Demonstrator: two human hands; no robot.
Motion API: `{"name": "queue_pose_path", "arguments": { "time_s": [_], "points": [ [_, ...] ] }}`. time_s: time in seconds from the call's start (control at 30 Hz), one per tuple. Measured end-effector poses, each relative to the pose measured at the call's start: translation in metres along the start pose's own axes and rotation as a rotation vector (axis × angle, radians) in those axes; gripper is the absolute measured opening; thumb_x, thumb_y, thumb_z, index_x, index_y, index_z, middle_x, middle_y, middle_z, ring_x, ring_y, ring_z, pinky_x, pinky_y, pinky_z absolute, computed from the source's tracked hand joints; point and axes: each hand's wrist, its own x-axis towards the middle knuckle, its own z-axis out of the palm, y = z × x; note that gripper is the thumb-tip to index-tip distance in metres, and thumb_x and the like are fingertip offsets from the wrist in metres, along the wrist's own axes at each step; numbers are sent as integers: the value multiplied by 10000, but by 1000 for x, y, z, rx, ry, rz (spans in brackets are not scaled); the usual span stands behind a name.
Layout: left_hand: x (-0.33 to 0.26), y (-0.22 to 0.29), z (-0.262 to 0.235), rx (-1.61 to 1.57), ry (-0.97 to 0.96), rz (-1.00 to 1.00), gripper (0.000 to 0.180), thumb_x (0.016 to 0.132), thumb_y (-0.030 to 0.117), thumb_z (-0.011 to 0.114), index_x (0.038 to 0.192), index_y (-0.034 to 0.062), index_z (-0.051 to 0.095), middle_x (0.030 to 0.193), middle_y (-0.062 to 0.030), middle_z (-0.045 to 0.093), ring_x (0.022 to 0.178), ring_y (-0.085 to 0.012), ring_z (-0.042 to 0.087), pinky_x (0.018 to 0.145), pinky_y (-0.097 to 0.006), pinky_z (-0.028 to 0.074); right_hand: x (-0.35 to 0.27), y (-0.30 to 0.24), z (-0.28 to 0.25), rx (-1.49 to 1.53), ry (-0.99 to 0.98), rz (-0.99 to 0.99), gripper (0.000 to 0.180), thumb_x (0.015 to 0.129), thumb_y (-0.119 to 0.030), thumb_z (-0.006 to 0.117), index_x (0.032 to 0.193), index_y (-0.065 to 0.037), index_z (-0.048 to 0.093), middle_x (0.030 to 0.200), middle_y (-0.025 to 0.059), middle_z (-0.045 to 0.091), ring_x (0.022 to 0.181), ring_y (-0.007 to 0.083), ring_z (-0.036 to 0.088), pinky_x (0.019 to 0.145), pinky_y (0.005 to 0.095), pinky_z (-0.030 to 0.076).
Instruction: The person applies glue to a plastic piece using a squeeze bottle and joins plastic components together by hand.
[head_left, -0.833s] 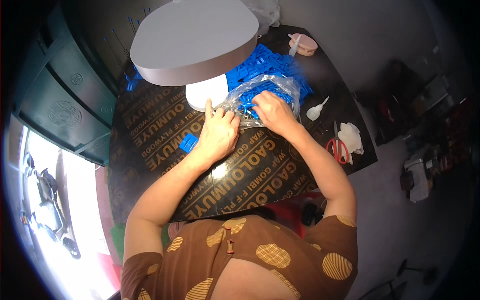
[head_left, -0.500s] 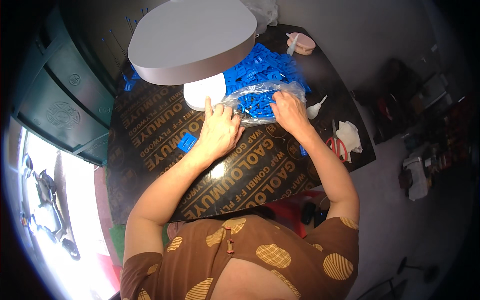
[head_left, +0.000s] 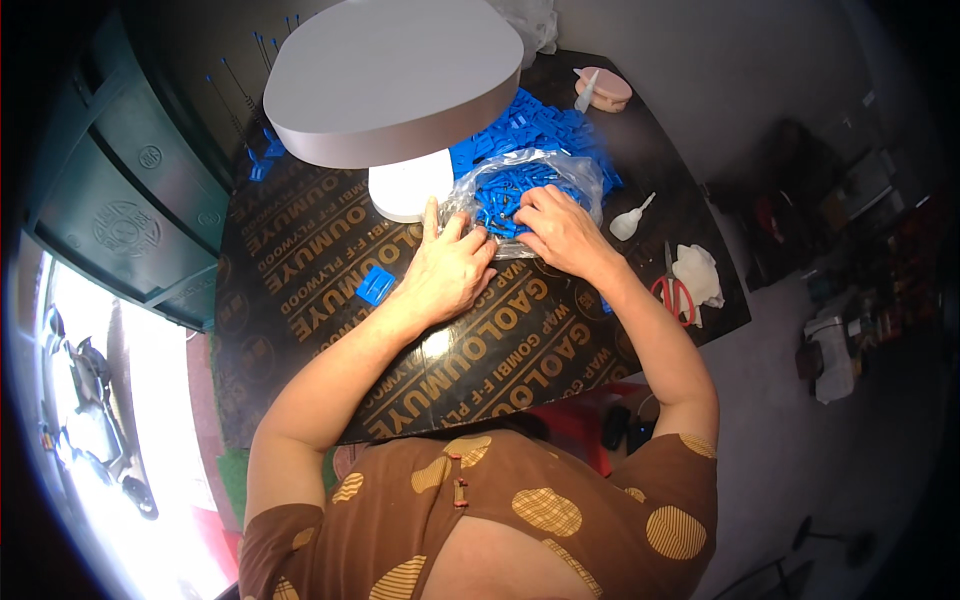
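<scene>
A clear plastic bag (head_left: 590,181), its mouth spread wide, lies on the dark table and holds many small blue plastic pieces (head_left: 503,186). My left hand (head_left: 452,268) grips the bag's near left edge, with its index finger stretched toward the white lamp base (head_left: 398,190). Over the near side of the bag's mouth, my right hand (head_left: 567,235) has its fingers curled together among the pieces. Whatever lies between those fingertips is hidden. Behind the bag spreads a loose heap of flat blue plastic parts (head_left: 535,125).
A wide grey lamp head (head_left: 395,80) overhangs the table's far side. One blue part (head_left: 375,285) lies left of my left forearm. To the right are a white squeeze bottle (head_left: 627,222), red-handled scissors (head_left: 674,300), crumpled white tissue (head_left: 697,272) and a pink round box (head_left: 606,90).
My right hand has shifted left and nearer, from the bag's right side onto the pieces. The bag's mouth is spread wider and shows more pieces. My left hand has barely moved.
</scene>
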Motion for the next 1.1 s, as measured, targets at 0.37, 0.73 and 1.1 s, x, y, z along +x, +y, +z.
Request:
{"name": "queue_pose_path", "arguments": {
  "time_s": [0.37,0.73,1.1],
  "points": [
    [1,0,-2,24,-74,-19,326,790,227,712,1046,30,663,1017,-57,603,1073,-242,521,1078,-690,178,-3,14,-3,-87,24,52,90,763,-7,619,852,-14,603,924,117,546,921,304,538,817,403,466],
    [-1,-2,2,18,51,39,244,804,247,692,908,28,660,887,-68,578,961,-256,541,1059,-711,201,15,12,17,-93,77,66,211,769,29,576,962,-12,649,965,117,566,963,302,533,841,398,470],
    [-2,-3,3,21,57,31,262,799,248,695,941,31,659,899,-65,581,965,-253,543,1054,-706,211,12,6,15,171,49,-40,263,796,78,557,1037,22,645,1121,155,601,1029,325,573,883,384,484]
  ]
}}
